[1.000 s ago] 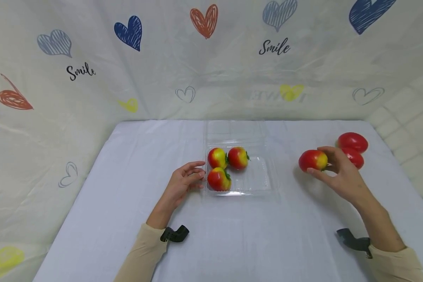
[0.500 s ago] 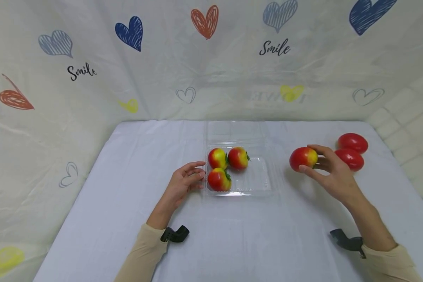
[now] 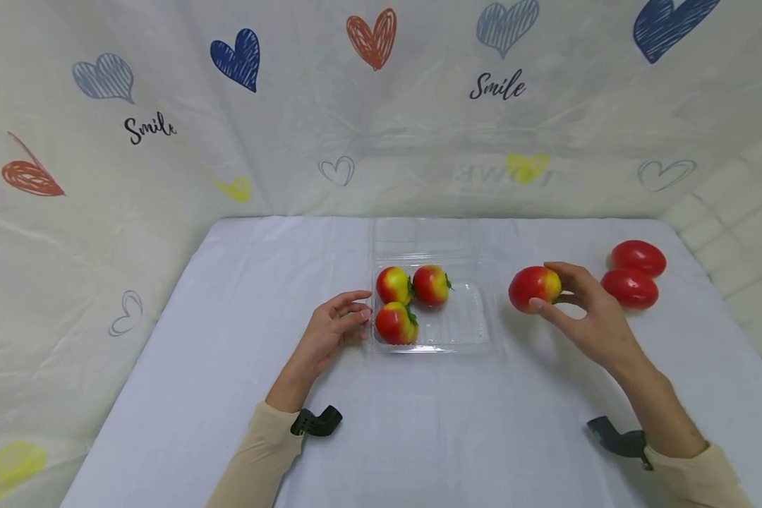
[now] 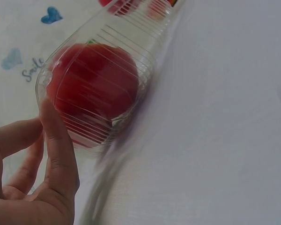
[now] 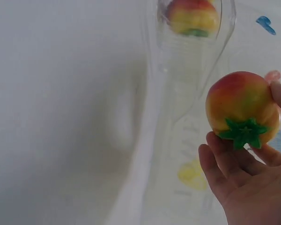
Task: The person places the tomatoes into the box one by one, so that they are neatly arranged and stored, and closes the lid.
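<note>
Head view: clear tray (image 3: 463, 331) just right of the left hand (image 3: 327, 331), fingertips touching its left wall, fingers relaxed, gripping nothing. Three tomatoes inside (nearest one (image 3: 396, 322) just beside those fingertips). Right hand (image 3: 587, 321) grips a red-yellow tomato (image 3: 533, 287) between thumb and fingers, held right of the tray. Two red tomatoes (image 3: 630, 288) just behind that hand.

Two plain red tomatoes (image 3: 635, 274) side by side at three o'clock on the pale blue tablecloth (image 3: 228, 395), heart-printed "Smile" backdrop (image 3: 381, 106) from nine round to three, quilted white padding (image 3: 736, 219) at two o'clock.
</note>
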The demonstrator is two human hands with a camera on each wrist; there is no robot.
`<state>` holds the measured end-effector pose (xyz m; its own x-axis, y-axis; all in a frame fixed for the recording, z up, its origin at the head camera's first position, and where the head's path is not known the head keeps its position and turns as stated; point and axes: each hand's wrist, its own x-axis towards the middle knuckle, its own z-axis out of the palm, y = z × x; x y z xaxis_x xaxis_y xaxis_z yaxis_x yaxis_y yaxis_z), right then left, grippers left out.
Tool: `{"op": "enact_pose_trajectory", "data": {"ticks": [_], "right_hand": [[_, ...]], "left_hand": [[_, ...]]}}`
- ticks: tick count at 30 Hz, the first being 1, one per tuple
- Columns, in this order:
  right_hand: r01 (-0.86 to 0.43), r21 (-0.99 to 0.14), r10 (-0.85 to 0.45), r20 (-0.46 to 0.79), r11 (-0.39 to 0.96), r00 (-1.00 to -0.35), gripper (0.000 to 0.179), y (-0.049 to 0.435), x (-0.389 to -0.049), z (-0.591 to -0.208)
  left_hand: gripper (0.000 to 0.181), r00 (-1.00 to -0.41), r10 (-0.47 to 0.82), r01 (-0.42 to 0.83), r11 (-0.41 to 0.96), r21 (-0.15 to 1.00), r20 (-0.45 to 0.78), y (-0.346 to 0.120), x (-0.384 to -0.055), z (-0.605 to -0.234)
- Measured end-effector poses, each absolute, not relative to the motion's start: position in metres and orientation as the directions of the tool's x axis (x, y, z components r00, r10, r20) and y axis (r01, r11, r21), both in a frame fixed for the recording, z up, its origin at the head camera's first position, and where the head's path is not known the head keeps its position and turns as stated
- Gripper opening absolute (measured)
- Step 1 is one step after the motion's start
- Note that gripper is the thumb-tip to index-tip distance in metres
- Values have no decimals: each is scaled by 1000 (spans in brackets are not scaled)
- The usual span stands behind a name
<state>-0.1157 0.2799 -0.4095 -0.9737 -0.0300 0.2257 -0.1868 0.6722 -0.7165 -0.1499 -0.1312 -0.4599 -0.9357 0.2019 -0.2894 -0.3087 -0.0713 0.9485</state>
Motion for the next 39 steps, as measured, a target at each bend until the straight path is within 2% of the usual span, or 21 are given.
{"op": "enact_pose_trajectory", "data": {"ticks": [13, 23, 39], "right_hand": [[-223, -740, -51, 248, 634, -967, 67, 262, -110, -409], [-287, -718, -90, 299, 634, -950, 70, 250, -108, -410], [-289, -706, -128, 273, 646, -953, 69, 230, -109, -410]], "left_hand": [[43, -937, 219, -296, -81, 952, -273, -131, -149, -461], [41, -938, 215, -295, -84, 952, -272, -130, -149, -460], [40, -937, 212, -298, -73, 952, -278, -131, -150, -460]]}}
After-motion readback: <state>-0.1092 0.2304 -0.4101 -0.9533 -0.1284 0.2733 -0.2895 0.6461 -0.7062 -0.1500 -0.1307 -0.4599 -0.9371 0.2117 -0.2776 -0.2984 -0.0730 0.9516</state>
